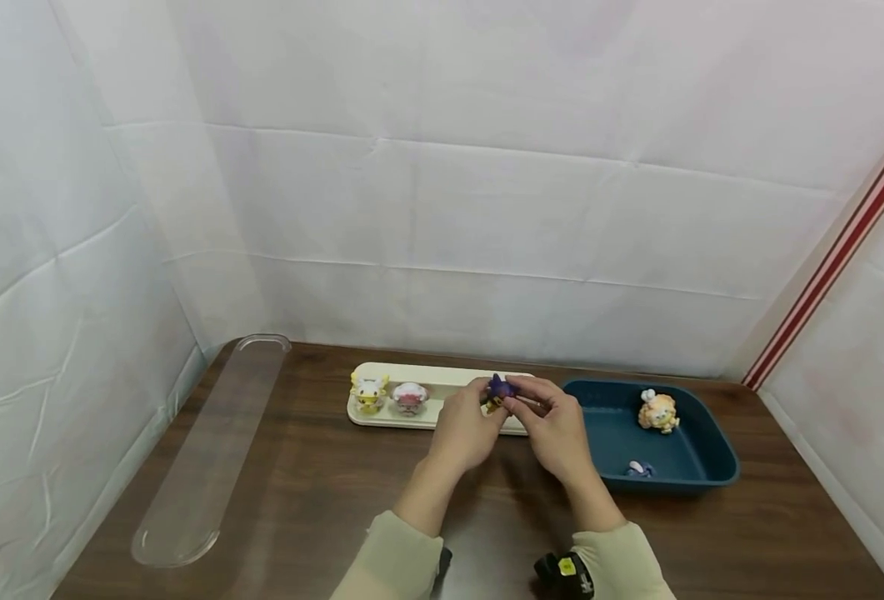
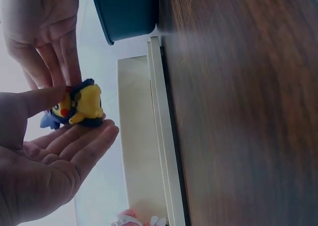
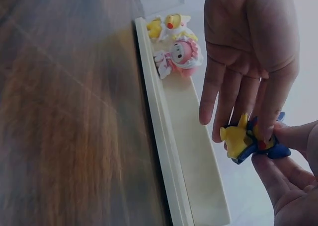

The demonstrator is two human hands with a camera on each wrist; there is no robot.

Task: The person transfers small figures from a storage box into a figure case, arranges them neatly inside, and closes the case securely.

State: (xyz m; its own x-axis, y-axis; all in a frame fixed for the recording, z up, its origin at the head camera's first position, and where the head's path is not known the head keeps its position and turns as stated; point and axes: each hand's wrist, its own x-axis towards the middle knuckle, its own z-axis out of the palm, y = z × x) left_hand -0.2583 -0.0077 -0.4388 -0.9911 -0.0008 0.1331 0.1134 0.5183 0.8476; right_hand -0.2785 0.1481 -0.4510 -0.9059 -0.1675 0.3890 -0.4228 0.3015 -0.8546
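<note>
Above the right part of a long cream tray (image 1: 452, 377), both hands hold a small yellow toy figure (image 2: 89, 104) with red cheeks and a dark blue hood and cape. My left hand (image 1: 462, 429) pinches it between thumb and fingers. From the other side, my right hand (image 1: 557, 429) grips the hooded end with thumb and fingertips, as the right wrist view shows. Two figures stand at the tray's left end: a yellow-and-white figure (image 1: 370, 392) and a pink-and-white figure (image 1: 409, 398). Fingers cover part of the held figure.
A teal bin (image 1: 599, 408) stands right of the tray, with an orange figure (image 1: 659, 411) and a blue-and-white figure (image 1: 640, 469) in it. A long clear cover (image 1: 209, 450) lies on the table's left side. White fabric walls border the table.
</note>
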